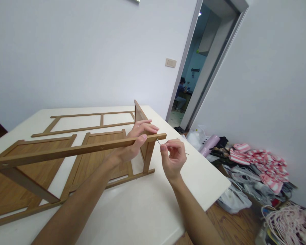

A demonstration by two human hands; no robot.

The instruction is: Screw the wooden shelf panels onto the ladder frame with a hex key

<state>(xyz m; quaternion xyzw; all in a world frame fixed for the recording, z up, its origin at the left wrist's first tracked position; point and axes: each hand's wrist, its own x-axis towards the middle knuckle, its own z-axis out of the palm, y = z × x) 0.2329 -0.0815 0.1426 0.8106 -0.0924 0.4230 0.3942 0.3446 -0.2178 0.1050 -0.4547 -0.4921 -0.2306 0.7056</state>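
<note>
My left hand (136, 139) is closed around the upper wooden rail (91, 149) near its right end, its thumb on the near side and its fingers reaching over toward an upright panel (140, 114). Between the thumb and fingers of my right hand (173, 158) is a small bent hex key (158, 141). Its tip meets the rail close to the end, where a short crosspiece (149, 156) joins from below. The rail belongs to a brown wooden frame standing on the white table (142, 211). My right fingers partly hide the key.
A flat ladder-like wooden frame (101, 120) lies farther back. Behind my right hand is a small screw (187, 153). Bags, striped cloth (262, 163) and a pile of cord (285, 221) crowd the floor at right. Through the doorway sits a person (181, 93).
</note>
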